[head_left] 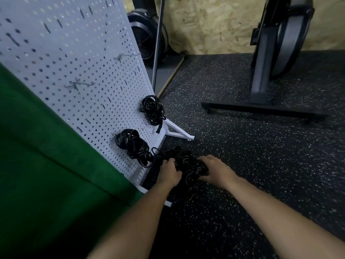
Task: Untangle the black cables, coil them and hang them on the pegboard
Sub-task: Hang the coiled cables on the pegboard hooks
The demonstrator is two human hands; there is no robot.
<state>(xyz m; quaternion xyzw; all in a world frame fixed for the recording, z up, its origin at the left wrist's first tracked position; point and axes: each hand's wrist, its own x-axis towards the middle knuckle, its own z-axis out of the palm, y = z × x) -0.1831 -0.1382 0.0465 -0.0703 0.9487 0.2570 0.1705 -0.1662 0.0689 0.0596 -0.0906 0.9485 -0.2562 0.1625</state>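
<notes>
Left hand [169, 172] curled round the cable tangle [188, 164], right hand [214, 171] splayed on it

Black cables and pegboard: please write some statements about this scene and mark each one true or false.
1. Two coils, the upper coil and the lower coil, hang on the pegboard. True.
2. The left hand and the right hand touch the tangled pile. True.
3. The tangled pile lies on a table. False: it lies on the speckled floor.
4. The pegboard is black. False: it is white.
5. Every hook bears a coil. False: a hook higher up is bare.
</notes>
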